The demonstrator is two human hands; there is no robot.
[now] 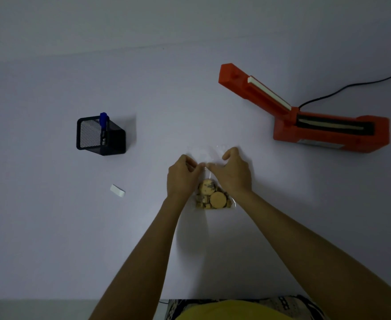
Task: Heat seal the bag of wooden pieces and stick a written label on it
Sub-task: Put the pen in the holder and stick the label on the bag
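Flanking the pinched bag (209,172): pen holder (101,136); open sealer (305,112).

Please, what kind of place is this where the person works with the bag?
Probably a small packing station at a plain white table, not a kitchen. An orange heat sealer stands open with its cord, a mesh pen holder holds a blue marker, and a blank label lies ready.

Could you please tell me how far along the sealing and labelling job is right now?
Done: wooden pieces are inside the clear bag. In hand: left hand and right hand pinch its open top. Left: sealing in the open orange heat sealer, writing with the blue pen and sticking the white label.
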